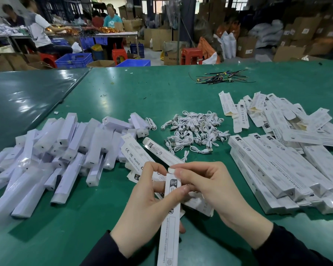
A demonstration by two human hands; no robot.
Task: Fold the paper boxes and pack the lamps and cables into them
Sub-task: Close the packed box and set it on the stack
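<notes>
My left hand point(142, 200) grips a long white paper box point(169, 227) that points away from me over the green table point(108, 104). My right hand point(206, 189) pinches the flap at the box's far end, fingers closed on it. Wrapped white lamps point(52, 150) lie heaped at the left. A pile of coiled white cables point(194, 131) sits in the middle. Packed boxes point(277, 169) are stacked at the right, with flat unfolded boxes point(273, 112) behind them. More flat boxes point(138, 154) lie just beyond my hands.
A bundle of thin coloured wires point(221, 77) lies far back on the table. Beyond the table's far edge are blue crates point(73, 60), red stools point(191, 54), cardboard cartons point(304, 31), and several people seated at another bench point(65, 33).
</notes>
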